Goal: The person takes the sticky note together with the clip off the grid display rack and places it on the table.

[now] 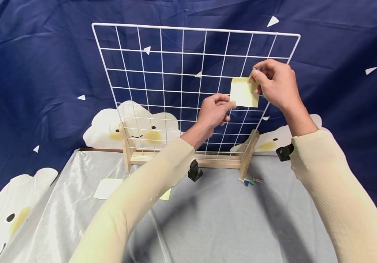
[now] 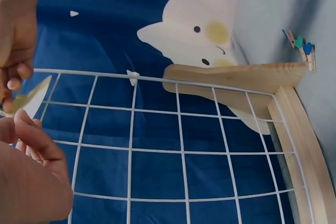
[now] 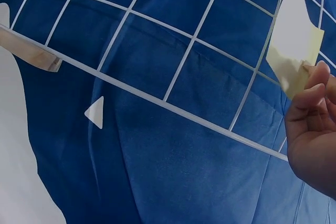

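A pale yellow sticky note [image 1: 242, 93] is held up against the upper right of a white wire grid [image 1: 172, 92]. My left hand [image 1: 215, 109] pinches the note's left edge between thumb and fingers. At its top right corner, my right hand [image 1: 275, 82] pinches a small wooden clothespin, mostly hidden by the fingers. The clothespin's tip [image 3: 306, 66] overlaps the paper in the right wrist view. In that view the sticky note [image 3: 294, 40] looks bent between the two hands.
Wooden feet and a crossbar [image 1: 219, 162] carry the grid on a grey cloth-covered table [image 1: 227, 215]. Several small clothespins with coloured decorations [image 1: 250, 181] lie by the right foot. At left are a white paper [image 1: 108, 188] and a yellow paper [image 1: 165, 195], partly behind my left sleeve.
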A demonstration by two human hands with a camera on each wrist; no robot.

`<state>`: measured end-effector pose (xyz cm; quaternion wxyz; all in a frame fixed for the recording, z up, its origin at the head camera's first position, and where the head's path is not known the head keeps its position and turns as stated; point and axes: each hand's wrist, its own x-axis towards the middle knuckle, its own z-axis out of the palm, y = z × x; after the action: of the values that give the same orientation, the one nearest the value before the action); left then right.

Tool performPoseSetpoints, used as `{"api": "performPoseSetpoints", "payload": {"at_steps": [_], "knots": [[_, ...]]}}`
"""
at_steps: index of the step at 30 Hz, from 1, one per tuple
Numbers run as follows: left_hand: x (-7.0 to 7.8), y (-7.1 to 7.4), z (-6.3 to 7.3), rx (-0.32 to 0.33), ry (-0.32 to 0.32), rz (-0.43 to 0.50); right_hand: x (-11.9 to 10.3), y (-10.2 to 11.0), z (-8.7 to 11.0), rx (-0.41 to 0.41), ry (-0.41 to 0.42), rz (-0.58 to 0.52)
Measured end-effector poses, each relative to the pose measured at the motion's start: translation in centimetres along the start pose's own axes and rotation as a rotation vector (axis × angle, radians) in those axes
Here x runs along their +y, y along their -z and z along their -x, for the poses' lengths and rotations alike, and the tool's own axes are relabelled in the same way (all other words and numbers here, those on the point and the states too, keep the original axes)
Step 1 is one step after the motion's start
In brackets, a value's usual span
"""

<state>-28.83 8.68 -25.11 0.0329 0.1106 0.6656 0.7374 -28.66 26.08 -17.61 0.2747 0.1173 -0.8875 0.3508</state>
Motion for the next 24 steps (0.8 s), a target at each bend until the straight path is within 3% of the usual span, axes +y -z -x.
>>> {"api": "performPoseSetpoints", "payload": {"at_steps": [12, 24], "knots": [[0.41, 0.06, -0.12, 0.012, 0.007, -0.037, -0.1, -0.33, 0.07, -0.041, 0.014, 0.011], [0.5, 0.38, 0.1, 0.008, 0.026, -0.062, -0.15, -0.17, 0.06, 0.026, 0.053, 0.028]]}}
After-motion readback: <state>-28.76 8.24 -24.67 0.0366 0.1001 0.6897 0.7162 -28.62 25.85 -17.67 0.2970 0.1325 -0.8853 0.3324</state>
